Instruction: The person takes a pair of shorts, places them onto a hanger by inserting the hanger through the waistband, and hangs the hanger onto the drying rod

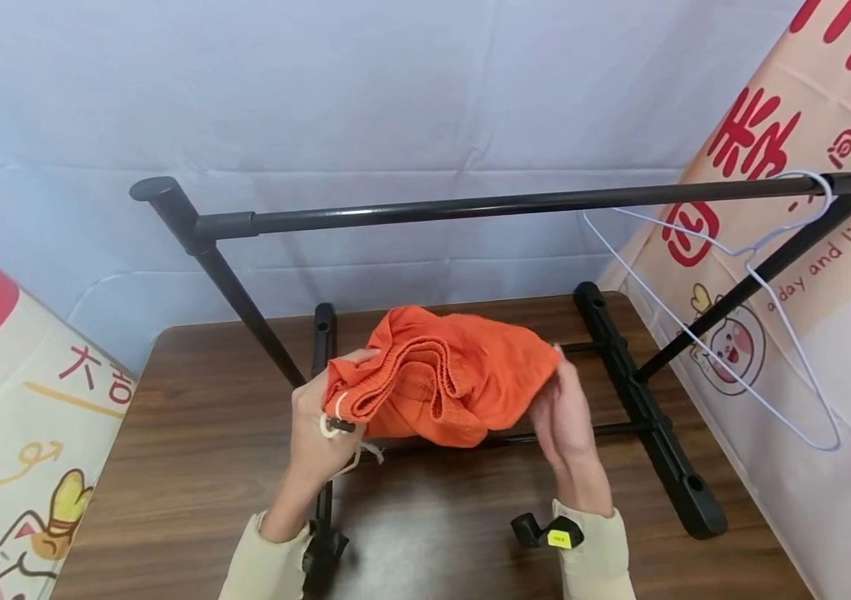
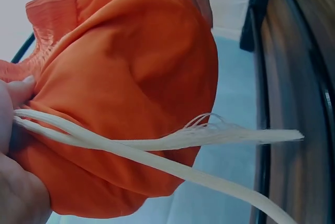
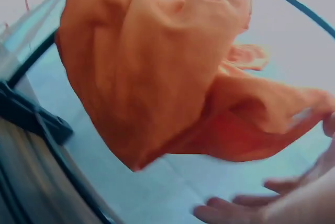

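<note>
Orange drawstring shorts (image 1: 470, 375), bunched up, are held in the air between my two hands, with the gathered elastic waistband towards me. My left hand (image 1: 323, 425) grips the waistband at its left end. From beside that hand the cream drawstring (image 2: 199, 171) hangs out, one end frayed in the left wrist view. My right hand (image 1: 566, 417) pinches the right-hand edge of the cloth, its other fingers stretched out below in the right wrist view. Folds hide part of the left fingers.
A black clothes rack (image 1: 425, 212) stands on the brown wooden table (image 1: 200, 425), its top bar beyond the shorts. At the bar's right end hangs a white wire hanger (image 1: 755, 250). Printed banners (image 1: 763, 125) and a pale cloth backdrop (image 1: 365, 92) surround the table.
</note>
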A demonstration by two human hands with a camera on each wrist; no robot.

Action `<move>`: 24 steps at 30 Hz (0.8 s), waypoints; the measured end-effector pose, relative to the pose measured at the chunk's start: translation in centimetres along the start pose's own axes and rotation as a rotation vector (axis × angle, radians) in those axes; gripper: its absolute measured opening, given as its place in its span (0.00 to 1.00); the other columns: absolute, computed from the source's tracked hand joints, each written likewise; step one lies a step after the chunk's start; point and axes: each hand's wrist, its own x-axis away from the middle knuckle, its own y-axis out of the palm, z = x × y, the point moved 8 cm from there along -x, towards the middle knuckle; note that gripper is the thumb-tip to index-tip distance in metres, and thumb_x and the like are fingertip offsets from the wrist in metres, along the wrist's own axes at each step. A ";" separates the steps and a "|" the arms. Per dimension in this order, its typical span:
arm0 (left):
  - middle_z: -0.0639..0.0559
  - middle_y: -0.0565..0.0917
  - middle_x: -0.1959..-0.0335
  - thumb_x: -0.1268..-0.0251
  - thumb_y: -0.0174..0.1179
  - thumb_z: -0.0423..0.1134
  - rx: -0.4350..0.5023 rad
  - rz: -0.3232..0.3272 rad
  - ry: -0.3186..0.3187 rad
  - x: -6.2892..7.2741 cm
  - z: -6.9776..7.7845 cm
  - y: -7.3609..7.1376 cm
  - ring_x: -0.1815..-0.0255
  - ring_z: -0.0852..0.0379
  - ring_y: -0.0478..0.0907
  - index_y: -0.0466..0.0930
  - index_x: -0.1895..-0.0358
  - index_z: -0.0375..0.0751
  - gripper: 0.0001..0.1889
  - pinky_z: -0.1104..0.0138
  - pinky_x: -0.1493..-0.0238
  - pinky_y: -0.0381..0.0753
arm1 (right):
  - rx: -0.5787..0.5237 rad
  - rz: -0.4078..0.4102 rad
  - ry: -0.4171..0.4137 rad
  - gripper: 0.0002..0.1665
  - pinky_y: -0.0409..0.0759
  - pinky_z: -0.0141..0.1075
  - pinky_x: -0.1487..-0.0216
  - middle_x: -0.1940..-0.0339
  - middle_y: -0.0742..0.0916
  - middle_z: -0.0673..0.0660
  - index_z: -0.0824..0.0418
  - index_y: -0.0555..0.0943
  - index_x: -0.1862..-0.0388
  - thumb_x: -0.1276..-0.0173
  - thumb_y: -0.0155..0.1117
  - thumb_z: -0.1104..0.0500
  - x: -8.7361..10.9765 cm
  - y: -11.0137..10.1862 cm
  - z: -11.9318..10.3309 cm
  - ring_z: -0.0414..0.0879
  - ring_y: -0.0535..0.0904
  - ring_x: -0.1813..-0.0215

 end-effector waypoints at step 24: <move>0.54 0.90 0.52 0.41 0.77 0.34 0.140 -0.083 -0.349 0.6 -0.8 1.9 0.52 0.63 0.87 0.83 0.43 0.46 0.22 0.71 0.51 0.85 | 0.696 -0.174 -0.281 0.37 0.85 0.35 0.45 0.44 0.89 0.50 0.51 0.78 0.32 0.39 0.83 0.59 3.1 9.4 -1.1 0.42 0.86 0.49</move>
